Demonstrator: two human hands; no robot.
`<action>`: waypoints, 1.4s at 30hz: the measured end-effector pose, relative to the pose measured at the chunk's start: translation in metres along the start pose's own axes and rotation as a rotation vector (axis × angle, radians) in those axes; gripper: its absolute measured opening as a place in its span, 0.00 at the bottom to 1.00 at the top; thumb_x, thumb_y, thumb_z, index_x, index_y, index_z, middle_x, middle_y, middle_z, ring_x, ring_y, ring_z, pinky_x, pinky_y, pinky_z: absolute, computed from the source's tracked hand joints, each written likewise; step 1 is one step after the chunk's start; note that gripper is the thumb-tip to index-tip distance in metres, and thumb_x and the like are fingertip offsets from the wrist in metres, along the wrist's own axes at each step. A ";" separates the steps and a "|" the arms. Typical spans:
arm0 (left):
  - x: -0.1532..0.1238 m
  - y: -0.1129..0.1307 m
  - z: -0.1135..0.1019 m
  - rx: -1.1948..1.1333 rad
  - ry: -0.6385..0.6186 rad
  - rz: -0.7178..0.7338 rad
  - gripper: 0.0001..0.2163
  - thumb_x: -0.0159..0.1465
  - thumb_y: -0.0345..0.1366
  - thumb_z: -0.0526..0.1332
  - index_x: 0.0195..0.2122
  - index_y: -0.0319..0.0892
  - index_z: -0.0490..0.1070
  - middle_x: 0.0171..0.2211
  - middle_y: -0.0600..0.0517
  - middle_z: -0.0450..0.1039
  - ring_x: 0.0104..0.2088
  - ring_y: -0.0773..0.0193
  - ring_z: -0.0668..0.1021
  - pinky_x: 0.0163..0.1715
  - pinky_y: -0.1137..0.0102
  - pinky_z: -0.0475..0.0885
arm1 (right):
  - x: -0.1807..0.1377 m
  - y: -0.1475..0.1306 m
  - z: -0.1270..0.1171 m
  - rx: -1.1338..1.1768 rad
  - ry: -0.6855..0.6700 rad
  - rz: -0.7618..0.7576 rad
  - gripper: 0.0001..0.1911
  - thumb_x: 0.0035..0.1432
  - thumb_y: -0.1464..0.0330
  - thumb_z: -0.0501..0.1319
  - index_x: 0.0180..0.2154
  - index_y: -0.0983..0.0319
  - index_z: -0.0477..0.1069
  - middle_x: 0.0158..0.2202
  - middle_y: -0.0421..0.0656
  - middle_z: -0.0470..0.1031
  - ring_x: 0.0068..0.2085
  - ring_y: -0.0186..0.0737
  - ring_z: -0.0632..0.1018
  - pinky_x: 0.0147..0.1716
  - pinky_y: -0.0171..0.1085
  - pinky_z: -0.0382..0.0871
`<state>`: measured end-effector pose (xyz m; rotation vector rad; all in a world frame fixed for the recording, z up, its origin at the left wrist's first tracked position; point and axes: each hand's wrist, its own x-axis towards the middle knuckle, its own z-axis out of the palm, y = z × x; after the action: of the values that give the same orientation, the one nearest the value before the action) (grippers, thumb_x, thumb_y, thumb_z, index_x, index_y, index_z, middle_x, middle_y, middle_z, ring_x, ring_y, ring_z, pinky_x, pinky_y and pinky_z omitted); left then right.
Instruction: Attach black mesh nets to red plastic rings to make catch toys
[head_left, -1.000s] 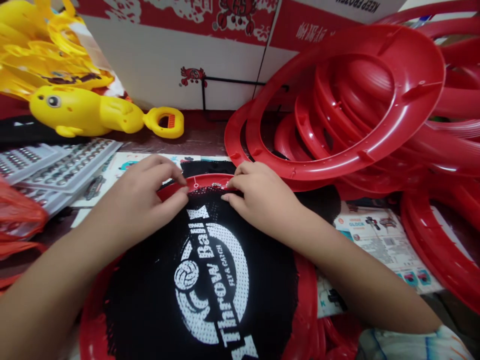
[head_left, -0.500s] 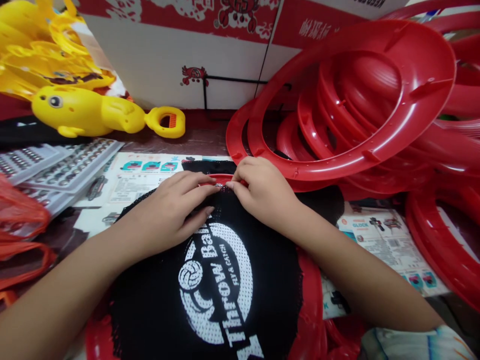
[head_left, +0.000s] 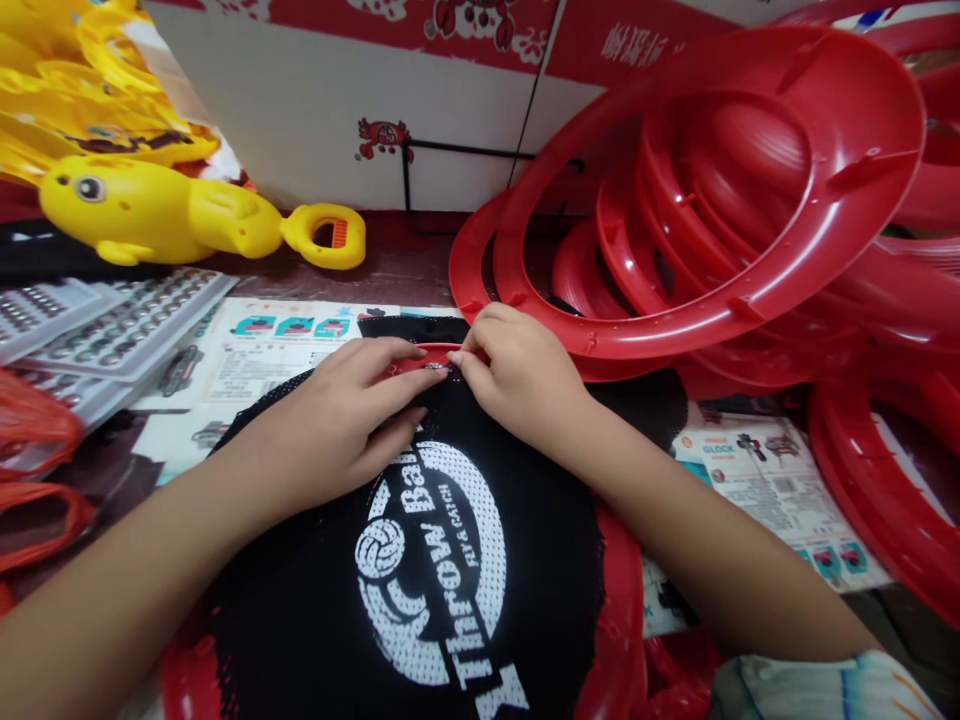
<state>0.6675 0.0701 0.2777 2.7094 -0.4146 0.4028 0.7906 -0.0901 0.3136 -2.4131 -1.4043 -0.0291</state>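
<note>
Black mesh fabric (head_left: 315, 590) with white "Throw Ball" print is spread over a red plastic ring (head_left: 622, 620), whose edges show at both sides and at the far end. My left hand (head_left: 360, 405) lies on the fabric's far left part, fingers stretched towards the far rim and thumb apart. Close beside it, my right hand (head_left: 517, 370) is closed, thumb and forefinger pinching the fabric's far edge at the red rim. What lies exactly between those fingertips is too small to make out.
Several red plastic rings (head_left: 847, 240) are piled at right. A yellow animal-shaped toy (head_left: 161, 215), trays of metallic balls (head_left: 127, 335) and an orange-red plastic bag (head_left: 34, 425) stand at left. Behind is a white and red box (head_left: 300, 110). Printed card sheets (head_left: 772, 490) lie underneath.
Both hands stay at the far rim with only slight finger shifts. The view has moved a little, so surroundings at left sit slightly further left and higher.
</note>
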 end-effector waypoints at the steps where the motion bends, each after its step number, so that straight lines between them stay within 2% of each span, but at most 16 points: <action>1: 0.000 0.000 0.000 -0.004 0.000 -0.001 0.17 0.66 0.32 0.53 0.54 0.35 0.68 0.53 0.37 0.64 0.54 0.48 0.69 0.53 0.53 0.67 | 0.000 0.000 0.000 -0.001 -0.001 0.004 0.07 0.62 0.74 0.58 0.30 0.67 0.70 0.34 0.45 0.70 0.36 0.39 0.70 0.35 0.36 0.60; 12: -0.002 0.003 0.004 0.090 -0.020 -0.040 0.18 0.66 0.33 0.52 0.56 0.36 0.67 0.54 0.38 0.63 0.53 0.46 0.68 0.52 0.51 0.67 | -0.001 -0.002 0.003 -0.029 -0.008 -0.026 0.08 0.62 0.73 0.57 0.30 0.67 0.71 0.35 0.46 0.71 0.38 0.40 0.70 0.41 0.37 0.61; 16: -0.001 0.005 0.004 0.111 -0.036 -0.058 0.17 0.67 0.33 0.51 0.55 0.35 0.66 0.53 0.38 0.63 0.53 0.46 0.68 0.52 0.51 0.67 | -0.001 0.000 0.003 0.011 -0.046 0.018 0.09 0.61 0.74 0.57 0.29 0.66 0.71 0.35 0.44 0.71 0.38 0.39 0.69 0.42 0.37 0.61; 19: -0.001 0.004 0.001 0.052 -0.031 -0.084 0.16 0.67 0.35 0.52 0.53 0.34 0.67 0.53 0.39 0.62 0.53 0.49 0.68 0.54 0.54 0.66 | 0.000 0.002 -0.001 0.059 -0.051 0.049 0.05 0.59 0.74 0.59 0.30 0.66 0.71 0.36 0.44 0.70 0.38 0.39 0.70 0.41 0.36 0.61; 24: -0.001 0.001 -0.011 -0.110 -0.010 -0.247 0.14 0.68 0.38 0.52 0.51 0.38 0.67 0.54 0.43 0.62 0.56 0.56 0.67 0.57 0.59 0.63 | -0.002 0.000 -0.013 0.210 0.002 0.067 0.03 0.58 0.75 0.60 0.32 0.66 0.72 0.35 0.43 0.71 0.38 0.37 0.71 0.39 0.34 0.63; 28: -0.001 -0.005 -0.018 -0.095 -0.089 -0.370 0.15 0.68 0.40 0.53 0.51 0.38 0.66 0.52 0.45 0.65 0.53 0.57 0.69 0.55 0.58 0.63 | -0.004 -0.003 -0.021 0.198 0.077 0.037 0.06 0.62 0.73 0.59 0.34 0.67 0.75 0.36 0.44 0.72 0.40 0.37 0.72 0.42 0.34 0.62; 31: -0.002 -0.009 -0.019 -0.074 -0.133 -0.381 0.14 0.68 0.41 0.53 0.51 0.41 0.67 0.49 0.47 0.67 0.49 0.58 0.71 0.53 0.58 0.65 | -0.003 -0.001 -0.022 0.143 -0.004 0.049 0.10 0.64 0.73 0.57 0.35 0.66 0.77 0.35 0.44 0.73 0.38 0.37 0.72 0.42 0.35 0.62; 36: -0.004 -0.011 -0.018 -0.042 -0.051 -0.326 0.12 0.67 0.41 0.53 0.45 0.42 0.69 0.48 0.47 0.67 0.49 0.57 0.72 0.51 0.60 0.66 | -0.003 0.001 -0.027 0.083 -0.124 0.046 0.10 0.62 0.71 0.59 0.31 0.66 0.77 0.31 0.44 0.75 0.36 0.37 0.72 0.38 0.35 0.62; 39: -0.005 -0.011 -0.019 -0.047 -0.042 -0.314 0.10 0.67 0.39 0.53 0.43 0.41 0.70 0.47 0.47 0.67 0.49 0.58 0.71 0.51 0.60 0.66 | -0.004 0.000 -0.029 0.048 -0.224 0.050 0.07 0.60 0.69 0.62 0.33 0.64 0.77 0.32 0.43 0.76 0.36 0.38 0.73 0.35 0.35 0.62; 42: -0.005 -0.012 -0.020 -0.055 -0.024 -0.301 0.10 0.67 0.38 0.54 0.39 0.40 0.72 0.46 0.47 0.67 0.47 0.59 0.72 0.50 0.61 0.66 | -0.005 -0.002 -0.030 0.030 -0.260 0.058 0.05 0.59 0.71 0.62 0.34 0.64 0.77 0.33 0.44 0.76 0.36 0.38 0.74 0.34 0.35 0.61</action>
<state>0.6621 0.0899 0.2902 2.6672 -0.0202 0.2698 0.7914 -0.1025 0.3414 -2.5008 -1.4278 0.3287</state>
